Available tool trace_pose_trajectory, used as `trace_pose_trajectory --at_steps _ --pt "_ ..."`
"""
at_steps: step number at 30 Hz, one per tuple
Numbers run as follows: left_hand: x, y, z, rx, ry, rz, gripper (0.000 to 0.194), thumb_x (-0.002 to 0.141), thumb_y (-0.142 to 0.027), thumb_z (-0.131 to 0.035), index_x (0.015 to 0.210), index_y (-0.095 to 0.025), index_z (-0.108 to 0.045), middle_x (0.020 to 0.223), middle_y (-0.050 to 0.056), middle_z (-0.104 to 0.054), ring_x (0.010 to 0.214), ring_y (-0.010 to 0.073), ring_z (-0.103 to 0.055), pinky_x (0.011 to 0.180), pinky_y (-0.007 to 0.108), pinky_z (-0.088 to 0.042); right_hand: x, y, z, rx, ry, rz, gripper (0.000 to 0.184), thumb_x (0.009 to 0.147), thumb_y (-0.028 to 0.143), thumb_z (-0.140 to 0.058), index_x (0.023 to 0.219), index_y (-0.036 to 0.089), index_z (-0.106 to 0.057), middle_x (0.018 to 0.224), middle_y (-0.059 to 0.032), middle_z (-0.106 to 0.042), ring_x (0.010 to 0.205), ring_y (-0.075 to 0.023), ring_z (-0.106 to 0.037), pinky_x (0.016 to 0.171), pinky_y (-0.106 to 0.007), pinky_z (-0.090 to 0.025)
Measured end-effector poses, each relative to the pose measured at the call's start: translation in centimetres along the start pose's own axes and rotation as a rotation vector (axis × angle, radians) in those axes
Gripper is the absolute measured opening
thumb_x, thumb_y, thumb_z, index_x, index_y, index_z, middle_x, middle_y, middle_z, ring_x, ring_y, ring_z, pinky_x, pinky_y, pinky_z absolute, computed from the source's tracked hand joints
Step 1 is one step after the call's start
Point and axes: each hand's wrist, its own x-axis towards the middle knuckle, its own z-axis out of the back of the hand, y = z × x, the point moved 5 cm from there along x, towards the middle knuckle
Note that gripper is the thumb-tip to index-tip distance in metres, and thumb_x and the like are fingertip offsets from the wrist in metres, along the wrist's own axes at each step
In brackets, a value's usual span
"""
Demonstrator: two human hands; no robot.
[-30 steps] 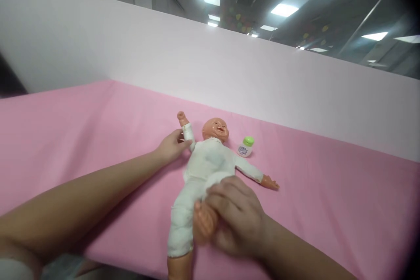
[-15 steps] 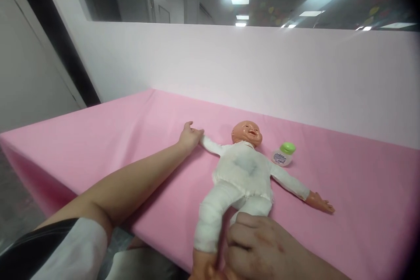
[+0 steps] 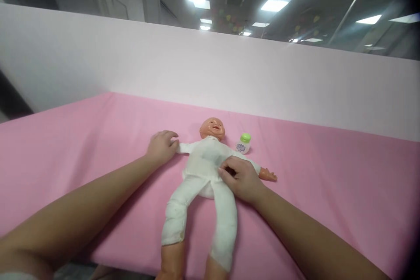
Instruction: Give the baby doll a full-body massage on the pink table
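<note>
Behind the doll (image 3: pixel 205 159), a white wall (image 3: pixel 210 70) is rising from the pink worktop (image 3: pixel 131 118). Left of the doll, the left hand (image 3: pixel 163 146) is covering its arm end, fingers curling. The right hand (image 3: pixel 241 177) is touching its torso, loosely curled. A green-capped bottle (image 3: pixel 243 144) is standing beside its head.

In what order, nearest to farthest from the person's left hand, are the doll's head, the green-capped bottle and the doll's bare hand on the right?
1. Doll's head: to the right of the left hand.
2. Green-capped bottle: right of the head, beside it.
3. Doll's bare hand: farthest right, beyond the person's right hand.
</note>
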Motion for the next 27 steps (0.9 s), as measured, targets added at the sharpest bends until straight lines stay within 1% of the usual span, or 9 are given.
trace_pose_trajectory --at_steps 3,5,7,9,12,16,19,24,27 --pt "-2.1 -3.6 -0.2 -0.031 0.024 -0.208 0.025 0.091 -0.035 -0.055 0.105 -0.024 -0.072 0.113 0.007 -0.072 0.111 0.0307 -0.063 0.103 0.046 -0.045 0.8 -2.0 -0.1 -0.089 0.035 -0.183 0.022 0.095 0.037 -0.06 0.079 0.023 -0.056 0.079 0.0008 -0.067 0.074 -0.0171 -0.06 0.067 -0.029 -0.042" --pt "-3.6 -5.7 -0.7 -0.157 0.099 -0.348 0.028 0.095 -0.038 -0.053 0.111 -0.023 -0.07 0.113 0.007 -0.071 0.108 0.0269 -0.064 0.099 0.042 -0.049 0.9 -3.1 -0.2 -0.164 0.05 -0.304 0.027 0.098 0.047 -0.055 0.085 0.023 -0.056 0.08 -0.0006 -0.069 0.073 -0.0188 -0.062 0.066 -0.029 -0.04" --pt "-4.5 -6.9 -1.3 -0.262 0.176 -0.365 0.032 0.097 -0.04 -0.053 0.12 -0.023 -0.067 0.116 0.008 -0.07 0.107 0.0255 -0.065 0.096 0.04 -0.051 0.9 -3.8 -0.2 -0.23 0.063 -0.379 0.033 0.1 0.055 -0.05 0.095 0.023 -0.056 0.086 -0.0044 -0.071 0.077 -0.0217 -0.064 0.066 -0.031 -0.039" --pt "-4.5 -7.1 -1.8 -0.306 0.216 -0.257 0.035 0.095 -0.043 -0.055 0.122 -0.023 -0.066 0.117 0.008 -0.07 0.107 0.0269 -0.066 0.093 0.041 -0.052 0.8 -4.2 -0.3 -0.254 0.069 -0.411 0.04 0.101 0.06 -0.045 0.108 0.021 -0.055 0.097 -0.0093 -0.073 0.085 -0.0254 -0.068 0.071 -0.033 -0.042" --pt "-3.4 -6.8 -2.3 -0.372 0.267 0.013 0.035 0.09 -0.048 -0.062 0.114 -0.024 -0.067 0.105 0.008 -0.074 0.098 0.029 -0.069 0.085 0.041 -0.054 0.5 -4.0 -0.6 -0.183 0.067 -0.407 0.049 0.103 0.06 -0.041 0.128 0.019 -0.049 0.116 -0.015 -0.071 0.102 -0.0301 -0.069 0.083 -0.039 -0.047" --pt "-2.7 -7.0 -2.8 -0.591 0.33 0.347 0.042 0.081 -0.055 -0.07 0.11 -0.025 -0.068 0.084 0.005 -0.075 0.081 0.0276 -0.071 0.07 0.036 -0.054 0.1 -2.9 -1.1 -0.032 0.106 -0.367 0.063 0.104 0.059 -0.041 0.152 0.021 -0.032 0.151 -0.0194 -0.05 0.135 -0.035 -0.054 0.109 -0.053 -0.042" --pt "-3.3 -7.6 -3.5 -0.813 0.359 0.469 0.048 0.078 -0.059 -0.073 0.111 -0.024 -0.068 0.084 0.005 -0.075 0.078 0.0258 -0.071 0.065 0.033 -0.054 -0.1 -1.8 -1.6 0.052 0.162 -0.311 0.073 0.103 0.055 -0.044 0.162 0.02 -0.016 0.166 -0.0193 -0.028 0.153 -0.033 -0.031 0.122 -0.055 -0.03" --pt "-4.4 -8.4 -4.4 -1.226 0.437 0.601 0.05 0.079 -0.061 -0.072 0.108 -0.021 -0.068 0.1 0.01 -0.076 0.091 0.0294 -0.073 0.073 0.038 -0.06 -0.6 -0.2 -2.5 0.081 0.2 -0.215 0.082 0.101 0.049 -0.053 0.165 0.027 -0.006 0.173 -0.0145 -0.009 0.161 -0.0332 0.002 0.126 -0.062 -0.021" --pt "-5.0 -9.1 -4.4 -1.36 0.566 0.716 0.057 0.079 -0.07 -0.067 0.104 -0.019 -0.071 0.099 0.014 -0.077 0.098 0.0344 -0.073 0.082 0.043 -0.061 -1.3 1.3 -2.6 0.024 0.166 -0.108 0.077 0.1 0.045 -0.056 0.164 0.03 -0.016 0.173 -0.0149 -0.006 0.161 -0.0379 0.0 0.121 -0.065 -0.029"
